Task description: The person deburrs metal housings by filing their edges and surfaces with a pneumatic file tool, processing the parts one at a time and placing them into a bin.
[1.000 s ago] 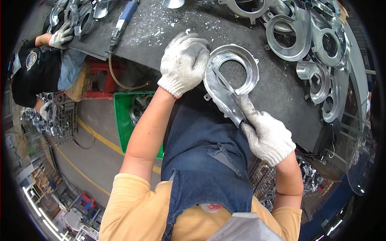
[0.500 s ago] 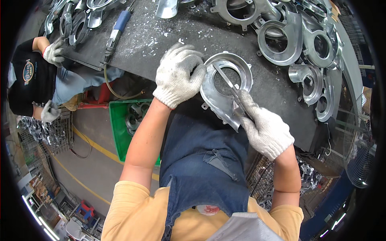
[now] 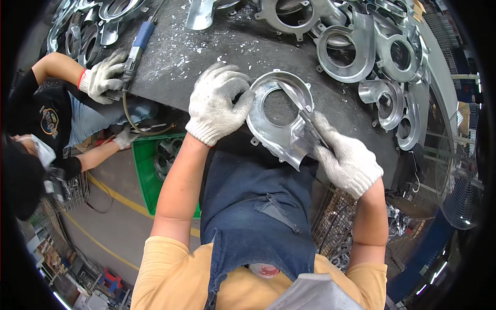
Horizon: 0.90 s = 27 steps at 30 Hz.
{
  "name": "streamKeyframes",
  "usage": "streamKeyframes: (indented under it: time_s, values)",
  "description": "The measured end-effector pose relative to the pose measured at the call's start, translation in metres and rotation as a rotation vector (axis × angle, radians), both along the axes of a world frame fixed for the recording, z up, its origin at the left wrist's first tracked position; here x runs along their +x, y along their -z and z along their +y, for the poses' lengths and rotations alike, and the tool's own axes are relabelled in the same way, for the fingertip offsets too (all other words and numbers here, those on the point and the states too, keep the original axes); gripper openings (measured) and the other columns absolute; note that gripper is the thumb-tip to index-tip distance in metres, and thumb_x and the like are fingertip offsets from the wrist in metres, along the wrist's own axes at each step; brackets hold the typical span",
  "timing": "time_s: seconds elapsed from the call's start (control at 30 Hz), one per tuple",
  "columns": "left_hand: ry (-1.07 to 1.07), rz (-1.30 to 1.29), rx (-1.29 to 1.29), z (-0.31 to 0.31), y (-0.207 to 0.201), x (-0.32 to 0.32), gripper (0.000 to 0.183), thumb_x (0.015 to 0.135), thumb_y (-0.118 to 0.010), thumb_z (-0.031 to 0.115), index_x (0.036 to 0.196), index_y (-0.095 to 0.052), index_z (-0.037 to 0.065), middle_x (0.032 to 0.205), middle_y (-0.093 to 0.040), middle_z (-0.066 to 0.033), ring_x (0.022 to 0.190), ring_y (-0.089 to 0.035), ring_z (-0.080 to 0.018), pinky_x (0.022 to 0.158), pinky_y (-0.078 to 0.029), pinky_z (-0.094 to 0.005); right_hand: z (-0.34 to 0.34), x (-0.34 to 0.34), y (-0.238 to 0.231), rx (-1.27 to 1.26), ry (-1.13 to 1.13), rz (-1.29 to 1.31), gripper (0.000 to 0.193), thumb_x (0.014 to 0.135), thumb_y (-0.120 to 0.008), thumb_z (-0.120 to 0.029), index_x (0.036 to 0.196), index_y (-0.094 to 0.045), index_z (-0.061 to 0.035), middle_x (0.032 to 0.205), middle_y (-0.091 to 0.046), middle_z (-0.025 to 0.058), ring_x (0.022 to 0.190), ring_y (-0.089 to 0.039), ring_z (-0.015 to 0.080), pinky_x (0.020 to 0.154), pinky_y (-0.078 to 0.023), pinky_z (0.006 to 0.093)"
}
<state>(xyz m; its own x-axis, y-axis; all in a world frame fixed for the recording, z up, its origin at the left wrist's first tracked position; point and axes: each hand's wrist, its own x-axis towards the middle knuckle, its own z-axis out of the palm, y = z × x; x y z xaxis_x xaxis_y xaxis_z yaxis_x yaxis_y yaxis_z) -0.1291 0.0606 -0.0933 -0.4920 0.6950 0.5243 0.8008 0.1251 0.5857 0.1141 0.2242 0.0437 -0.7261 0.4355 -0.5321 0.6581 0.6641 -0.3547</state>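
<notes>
A shiny metal blower-housing half (image 3: 268, 135), a ring with a flared spout, lies at the near edge of the dark worktable, its spout toward me. My left hand (image 3: 219, 101), in a white knit glove, is closed on its left rim between thumb and fingers. In my gloved right hand (image 3: 347, 155) is a long slim file-like metal tool (image 3: 295, 96). Its blade slants up and left across the ring's right side, near the inner wall. My right fingers wrap its near end, close beside the spout, and hide the handle.
More metal housings (image 3: 345, 51) are heaped at the far right and far left. A blue air grinder (image 3: 138, 44) with a hose lies left, near a co-worker's gloved hand (image 3: 105, 77). Metal flakes litter the worktable (image 3: 170, 77). Below stands a green crate (image 3: 147, 181); a fan (image 3: 461, 175) is at right.
The tool's blade has shifted to the right and lies closer to the ring's right wall. A co-worker at left has leaned in, one hand nearing the grinder, the other at the green crate.
</notes>
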Motion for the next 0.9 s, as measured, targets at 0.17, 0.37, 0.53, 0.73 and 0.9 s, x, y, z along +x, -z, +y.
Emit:
streamKeyframes:
  time_s: [0.17,0.37,0.53,0.73,0.9]
  values:
    - [0.002,-0.003,0.024,0.000,0.002,0.003,0.012,0.079,-0.084,0.020,0.084,-0.079,0.010,0.102,-0.082,-0.0081,0.110,-0.076,-0.0337,0.114,-0.053,-0.0520,0.002,-0.003,-0.005,-0.022,0.016,-0.011,0.063,0.103,-0.069,-0.028,0.164,-0.055,-0.0194,0.130,-0.073,0.0301,0.121,-0.069,0.0495,0.103,-0.057,0.0480]
    - [-0.018,0.091,-0.064,-0.008,-0.007,0.031,0.014,0.079,-0.084,0.014,0.074,-0.073,0.007,0.089,-0.078,-0.0091,0.103,-0.077,-0.0345,0.114,-0.052,-0.0534,-0.013,0.006,-0.035,0.092,0.027,-0.165,0.064,0.103,-0.068,-0.030,0.165,-0.053,-0.0215,0.121,-0.075,0.0300,0.113,-0.072,0.0503,0.096,-0.059,0.0527]
    - [-0.127,0.116,0.037,-0.013,0.001,0.066,0.015,0.076,-0.083,0.014,0.071,-0.070,0.008,0.087,-0.075,-0.0090,0.101,-0.075,-0.0355,0.115,-0.050,-0.0592,-0.017,0.017,-0.048,0.120,0.015,-0.255,0.066,0.103,-0.066,-0.032,0.167,-0.050,-0.0254,0.111,-0.077,0.0288,0.109,-0.074,0.0493,0.094,-0.059,0.0540]
    - [-0.122,0.073,0.109,-0.016,0.003,0.067,0.019,0.073,-0.086,0.018,0.076,-0.070,0.007,0.091,-0.074,-0.0100,0.104,-0.073,-0.0366,0.113,-0.050,-0.0613,-0.006,0.007,-0.045,0.094,0.082,-0.293,0.068,0.104,-0.065,-0.040,0.168,-0.049,-0.0259,0.120,-0.078,0.0262,0.116,-0.075,0.0459,0.101,-0.058,0.0465]
    - [0.310,0.159,0.119,-0.025,0.002,0.057,0.043,0.062,-0.092,0.038,0.091,-0.077,0.010,0.104,-0.073,-0.0097,0.112,-0.072,-0.0376,0.113,-0.053,-0.0597,0.001,0.023,-0.044,0.127,-0.018,-0.171,0.064,0.105,-0.061,-0.041,0.166,-0.050,-0.0267,0.112,-0.076,0.0306,0.105,-0.074,0.0519,0.095,-0.059,0.0554]
